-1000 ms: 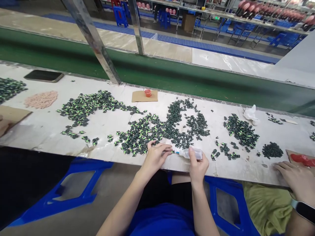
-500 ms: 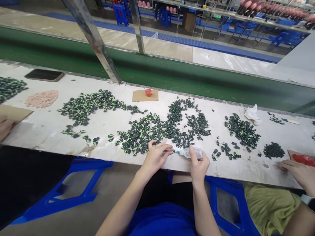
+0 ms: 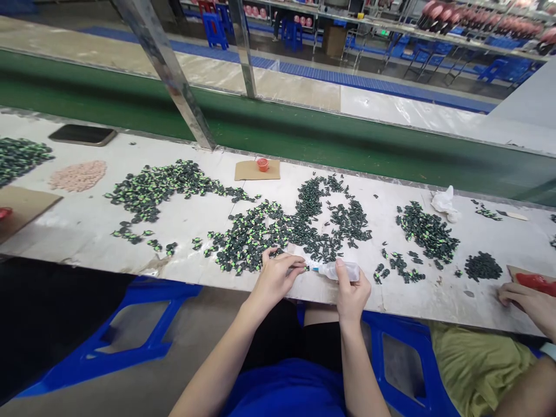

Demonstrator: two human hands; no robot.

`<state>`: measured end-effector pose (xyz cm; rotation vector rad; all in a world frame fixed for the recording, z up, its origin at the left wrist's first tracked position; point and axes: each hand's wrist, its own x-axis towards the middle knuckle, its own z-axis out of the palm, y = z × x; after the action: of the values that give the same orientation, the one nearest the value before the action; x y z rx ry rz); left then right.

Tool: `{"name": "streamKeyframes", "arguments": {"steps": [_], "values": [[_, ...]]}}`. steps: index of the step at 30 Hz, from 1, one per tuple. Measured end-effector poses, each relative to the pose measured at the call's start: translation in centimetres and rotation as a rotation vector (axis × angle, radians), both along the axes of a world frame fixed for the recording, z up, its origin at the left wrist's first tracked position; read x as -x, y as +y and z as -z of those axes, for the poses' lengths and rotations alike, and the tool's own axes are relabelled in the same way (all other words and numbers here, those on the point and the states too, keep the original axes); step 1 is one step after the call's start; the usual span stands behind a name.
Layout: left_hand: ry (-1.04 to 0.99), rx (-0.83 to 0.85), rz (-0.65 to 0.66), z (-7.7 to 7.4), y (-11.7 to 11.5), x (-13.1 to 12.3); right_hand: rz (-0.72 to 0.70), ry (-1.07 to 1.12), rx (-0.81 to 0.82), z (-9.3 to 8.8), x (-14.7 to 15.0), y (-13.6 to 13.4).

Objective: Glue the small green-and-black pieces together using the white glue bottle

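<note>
At the near edge of the counter (image 3: 78,231), near its middle, the left hand (image 3: 273,281) pinches a small dark part (image 3: 299,267) between thumb and fingers (image 3: 290,260), clamped on it. The right hand (image 3: 351,292) grips a small clear squeeze bottle (image 3: 343,271), fingers closed around its body, with the blue nozzle (image 3: 313,269) pointed left and meeting the part.

Handling, as a judgement:
- The part appears light, rigid and very small. Grip it by its sides, leaving the face at the nozzle exposed. It could slip or flick out of a loose pinch.
- The bottle appears light and soft-walled. Hold it mid-body; squeezing pressure likely governs the flow, so a firm grip may over-dispense.

Surroundings:
- Just beyond the hands lies a heap of dark and green parts (image 3: 252,234); further heaps lie toward the left end (image 3: 152,185) and the right end (image 3: 425,231).
- A cardboard square (image 3: 249,171) carrying a small red cup (image 3: 262,164) sits by the far edge.
- A pile of pink pieces (image 3: 78,175) and a phone (image 3: 82,135) lie at the far left.
- Another person's hand (image 3: 527,301) rests at the near right end.
</note>
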<state>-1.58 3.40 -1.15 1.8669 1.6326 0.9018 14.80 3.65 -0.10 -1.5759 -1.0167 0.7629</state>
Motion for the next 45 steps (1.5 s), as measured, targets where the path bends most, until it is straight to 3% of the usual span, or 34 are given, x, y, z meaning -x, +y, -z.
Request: {"name": "streamKeyframes", "arguments": {"steps": [11,15,19,24,27,32,36,39,42,45], "values": [[0.026,-0.020,0.004,-0.1,0.0,-0.1,0.000,0.023,-0.016,0.2,-0.1,0.1],[0.088,-0.026,0.037,-0.5,0.1,0.0,0.054,0.173,-0.119,0.9,-0.8,0.0],[0.187,-0.073,0.074,-0.5,0.2,-0.2,-0.002,0.202,-0.235,1.3,-1.2,-0.5],[0.227,-0.146,0.082,-0.2,-0.5,0.3,-0.234,0.070,-0.283,1.1,0.1,-0.7],[0.206,-0.166,-0.046,-0.5,-1.5,1.8,-0.377,-0.084,-0.281,1.0,1.6,-0.3],[0.186,-0.204,-0.290,-1.9,-2.9,4.4,-0.473,-0.341,-0.323,0.8,2.8,0.5],[0.125,-0.246,-0.304,-2.2,-3.3,4.5,-0.486,-0.430,-0.322,-0.4,-0.7,1.0],[0.066,-0.262,-0.287,-2.2,-3.6,4.0,-0.323,-0.618,-0.293,-1.5,-4.3,2.7],[0.017,-0.243,-0.256,-2.5,-3.9,3.5,-0.325,-0.830,-0.108,-2.0,-6.2,5.0],[-0.010,-0.235,-0.223,-3.0,-4.2,3.0,-0.378,-0.941,0.102,-2.0,-6.0,6.5]]}}
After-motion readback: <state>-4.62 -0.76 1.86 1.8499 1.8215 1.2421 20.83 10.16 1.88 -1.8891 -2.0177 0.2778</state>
